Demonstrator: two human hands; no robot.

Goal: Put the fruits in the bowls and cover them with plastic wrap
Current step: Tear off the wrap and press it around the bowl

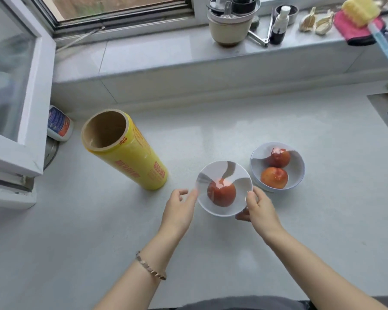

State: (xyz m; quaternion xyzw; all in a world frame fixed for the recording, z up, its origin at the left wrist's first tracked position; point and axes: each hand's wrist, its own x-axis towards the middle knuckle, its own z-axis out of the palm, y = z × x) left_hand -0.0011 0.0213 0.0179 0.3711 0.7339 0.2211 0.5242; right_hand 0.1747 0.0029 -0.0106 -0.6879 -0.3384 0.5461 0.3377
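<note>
Daylight from the window is falling on a pale tabletop [99,231] below a cluttered sill [155,54]. Two white bowls are sitting side by side, close to the person. The far bowl [297,173] is holding two red-orange fruits [274,177] under a film that looks already stretched over it. The near bowl [224,212] is holding one fruit [221,192], with wrap [230,170] wrinkling across its top. Both hands are flanking this bowl. The right hand [259,209] is gripping the right edge, thumb on the rim and fingers curling underneath, likely steadying the bowl. The left hand [179,206] is lying loosely spread, its index finger resting against the left rim, probably smoothing the film down so it clings. Whether it is pinching any film cannot be told. The yellow roll [130,153] is standing upright well to the left, apparently set aside to keep both hands free for sealing.
</note>
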